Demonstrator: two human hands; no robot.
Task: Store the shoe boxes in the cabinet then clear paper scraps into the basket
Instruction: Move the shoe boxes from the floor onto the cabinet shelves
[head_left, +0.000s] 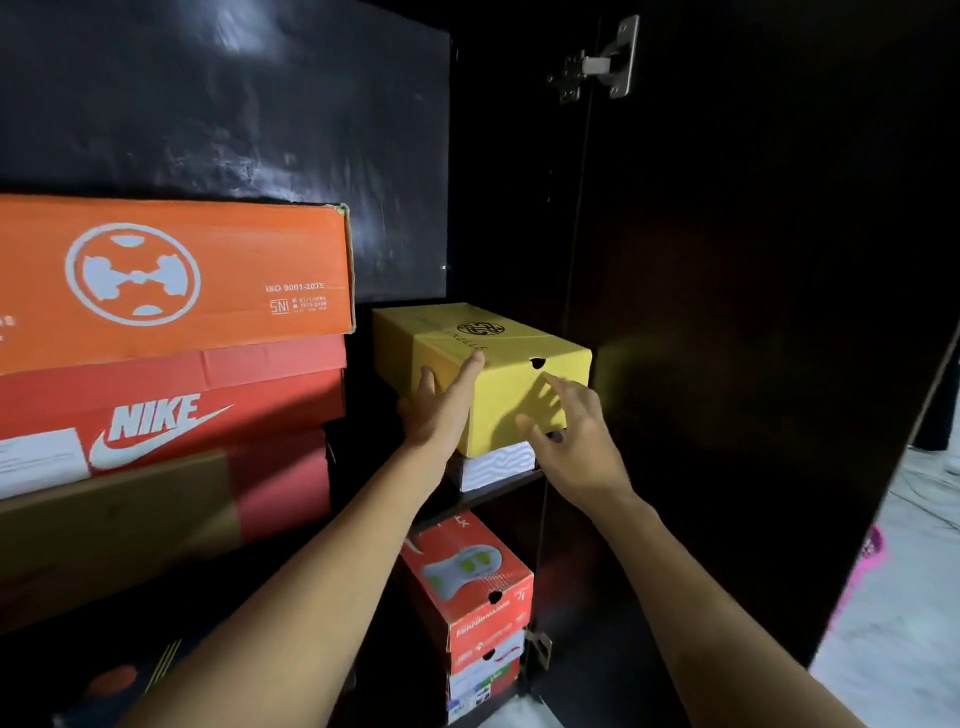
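Yellow box: the yellow shoe box (480, 374) sits inside the dark cabinet (727, 312), on a white patterned box (498, 465) on the upper shelf (498, 491).
Long axis: it runs from the front of the shelf back into the cabinet, angled slightly toward the left rear; the short end with the small finger hole faces outward.
Left hand: the left hand (441, 405) lies flat against the box's left side, fingers stretched forward, fingertips reaching the lid edge.
Right hand: the right hand (571, 431) is spread open just in front of the end face; whether it touches the cardboard is unclear.
Left stack: an orange box (171, 280) lies on a red box with a white swoosh (171, 421), a brown box (114, 525) beneath.
Lower shelf: a red box with a shoe picture (467, 577) stands on another red-and-white box (485, 675).
Door: the cabinet door (779, 467) hangs open at right, a metal hinge (602, 62) near the top.
Room: pale floor (904, 597) shows past the door, with something pink (872, 556) lying on it.
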